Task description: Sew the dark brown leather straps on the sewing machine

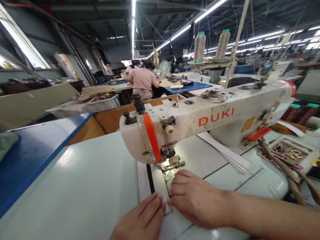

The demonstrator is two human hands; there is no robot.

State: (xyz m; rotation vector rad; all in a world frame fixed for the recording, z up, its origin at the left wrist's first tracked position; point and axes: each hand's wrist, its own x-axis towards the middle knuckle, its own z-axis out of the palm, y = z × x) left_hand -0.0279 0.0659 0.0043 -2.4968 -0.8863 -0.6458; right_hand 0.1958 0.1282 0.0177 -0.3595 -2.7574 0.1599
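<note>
Pressing flat: left hand point(142, 220), fingers extended together, palm down on white strip point(160, 186), gripping nothing. Right hand point(197, 198) just beside it, fingers loosely curled, tips on same strip. Strip runs ahead of both hands under presser foot point(172, 163) of sewing machine point(212, 120).

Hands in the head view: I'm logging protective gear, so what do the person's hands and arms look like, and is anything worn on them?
Both are bare. The left hand has no glove, ring or thimble that shows. The right hand is equally uncovered, and its forearm runs to the frame edge with no sleeve, watch or bracelet. Fingernails look short and unpainted.
</note>
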